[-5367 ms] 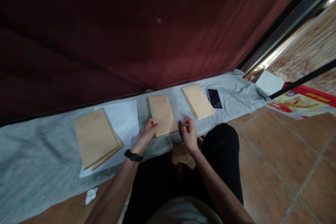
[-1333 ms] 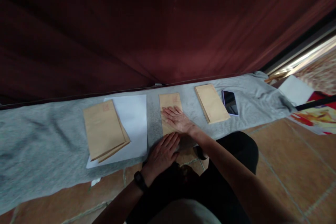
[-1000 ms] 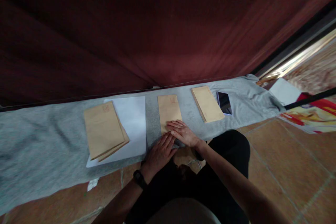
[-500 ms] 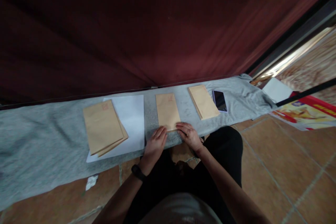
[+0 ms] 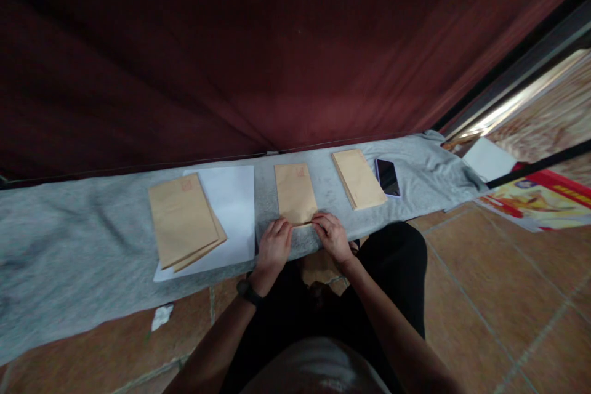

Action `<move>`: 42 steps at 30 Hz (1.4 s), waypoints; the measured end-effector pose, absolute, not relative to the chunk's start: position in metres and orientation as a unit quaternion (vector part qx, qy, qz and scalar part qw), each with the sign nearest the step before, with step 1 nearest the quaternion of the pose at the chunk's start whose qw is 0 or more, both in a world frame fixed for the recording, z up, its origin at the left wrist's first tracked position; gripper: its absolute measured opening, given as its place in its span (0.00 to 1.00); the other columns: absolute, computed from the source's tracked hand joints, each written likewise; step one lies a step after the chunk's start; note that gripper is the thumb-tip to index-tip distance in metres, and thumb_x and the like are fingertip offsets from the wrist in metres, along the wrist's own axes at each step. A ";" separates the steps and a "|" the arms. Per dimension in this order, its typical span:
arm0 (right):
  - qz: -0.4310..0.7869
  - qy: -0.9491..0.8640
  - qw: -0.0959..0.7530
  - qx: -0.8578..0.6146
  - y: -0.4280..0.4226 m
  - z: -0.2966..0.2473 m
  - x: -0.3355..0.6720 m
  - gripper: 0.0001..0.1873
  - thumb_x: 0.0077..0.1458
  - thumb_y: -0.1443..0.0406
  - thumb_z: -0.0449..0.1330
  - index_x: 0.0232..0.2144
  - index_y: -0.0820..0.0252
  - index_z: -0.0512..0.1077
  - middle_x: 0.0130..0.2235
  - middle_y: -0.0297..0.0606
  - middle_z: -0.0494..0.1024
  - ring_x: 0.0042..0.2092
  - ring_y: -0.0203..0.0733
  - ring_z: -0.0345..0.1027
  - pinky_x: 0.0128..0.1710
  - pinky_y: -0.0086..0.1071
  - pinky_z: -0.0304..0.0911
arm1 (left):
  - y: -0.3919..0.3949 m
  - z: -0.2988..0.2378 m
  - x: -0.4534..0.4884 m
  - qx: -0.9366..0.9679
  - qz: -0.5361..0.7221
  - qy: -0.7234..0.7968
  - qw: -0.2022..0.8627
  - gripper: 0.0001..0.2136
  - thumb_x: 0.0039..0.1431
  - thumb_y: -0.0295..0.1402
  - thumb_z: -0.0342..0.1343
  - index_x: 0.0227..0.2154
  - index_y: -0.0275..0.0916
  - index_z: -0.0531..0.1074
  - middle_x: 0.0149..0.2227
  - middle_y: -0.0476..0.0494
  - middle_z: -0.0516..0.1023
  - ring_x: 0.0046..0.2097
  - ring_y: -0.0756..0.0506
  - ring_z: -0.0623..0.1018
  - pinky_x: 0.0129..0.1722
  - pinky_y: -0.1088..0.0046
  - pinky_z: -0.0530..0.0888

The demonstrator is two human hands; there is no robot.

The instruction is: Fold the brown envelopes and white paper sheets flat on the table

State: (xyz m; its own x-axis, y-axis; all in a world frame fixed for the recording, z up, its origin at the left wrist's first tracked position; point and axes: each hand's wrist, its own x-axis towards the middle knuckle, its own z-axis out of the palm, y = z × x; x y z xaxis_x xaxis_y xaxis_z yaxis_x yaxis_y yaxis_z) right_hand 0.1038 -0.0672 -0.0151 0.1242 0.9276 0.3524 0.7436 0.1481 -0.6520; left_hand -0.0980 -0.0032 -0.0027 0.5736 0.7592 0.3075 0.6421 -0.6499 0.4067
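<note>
A tan paper envelope (image 5: 295,192) with a red printed mark at its far right corner lies lengthwise in front of me on a grey cloth (image 5: 325,181). My left hand (image 5: 274,244) pinches its near left corner. At the near right corner my right hand (image 5: 331,237) pinches it too, with fingers curled. Between the hands the near edge looks slightly lifted, with a thin dark line along it. To the left, several tan envelopes (image 5: 182,218) lie fanned over white paper (image 5: 237,212). On the right is a neat stack of tan envelopes (image 5: 359,178).
A phone (image 5: 388,177) lies beside the right stack. Behind the narrow cloth-covered surface hangs dark red fabric (image 5: 295,74). My knees are under its near edge. A crumpled white tissue (image 5: 161,317) and a red and yellow printed box (image 5: 540,200) are on the tiled floor (image 5: 489,265).
The near edge of the middle envelope has come up slightly between my hands. My fingers have gone from pressing near its corners to pinching them. The other envelopes stay in place.
</note>
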 end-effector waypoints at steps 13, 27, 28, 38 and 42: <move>0.100 -0.621 0.367 -0.686 -0.063 -0.015 0.096 0.08 0.67 0.62 0.55 0.43 0.55 0.74 0.45 0.42 0.78 0.50 0.47 0.72 0.54 0.43 0.68 | 0.002 0.000 -0.093 0.859 0.213 0.450 0.123 0.08 0.68 0.28 0.50 0.37 0.39 0.74 0.43 0.40 0.77 0.46 0.40 0.75 0.49 0.62 0.74; 0.063 -0.706 0.270 -0.652 -0.092 -0.005 0.038 0.25 0.70 0.62 0.50 0.66 0.58 0.63 0.66 0.43 0.68 0.67 0.47 0.59 0.70 0.49 0.52 | -0.008 0.008 -0.095 0.884 0.175 0.418 0.114 0.11 0.64 0.26 0.50 0.42 0.44 0.76 0.44 0.40 0.78 0.47 0.38 0.74 0.49 0.58 0.74; 0.060 -0.703 0.262 -0.659 -0.093 -0.006 0.035 0.25 0.71 0.62 0.50 0.67 0.58 0.62 0.66 0.43 0.67 0.68 0.47 0.59 0.70 0.49 0.51 | -0.010 0.007 -0.095 0.886 0.172 0.417 0.109 0.11 0.64 0.25 0.50 0.43 0.43 0.76 0.45 0.40 0.78 0.47 0.38 0.74 0.50 0.58 0.74; 0.034 -0.673 0.261 -0.691 -0.097 -0.007 0.048 0.24 0.71 0.63 0.49 0.67 0.56 0.62 0.66 0.41 0.68 0.68 0.47 0.60 0.70 0.51 0.49 | -0.023 0.001 -0.102 0.889 0.188 0.407 0.092 0.15 0.69 0.29 0.47 0.53 0.40 0.74 0.53 0.39 0.78 0.52 0.38 0.76 0.52 0.57 0.72; 0.031 -0.668 0.258 -0.698 -0.101 -0.006 0.059 0.25 0.71 0.63 0.49 0.67 0.54 0.61 0.66 0.41 0.67 0.68 0.48 0.60 0.70 0.52 0.50 | -0.026 0.006 -0.103 0.884 0.193 0.415 0.095 0.16 0.70 0.32 0.47 0.55 0.41 0.73 0.55 0.38 0.78 0.53 0.37 0.77 0.53 0.55 0.72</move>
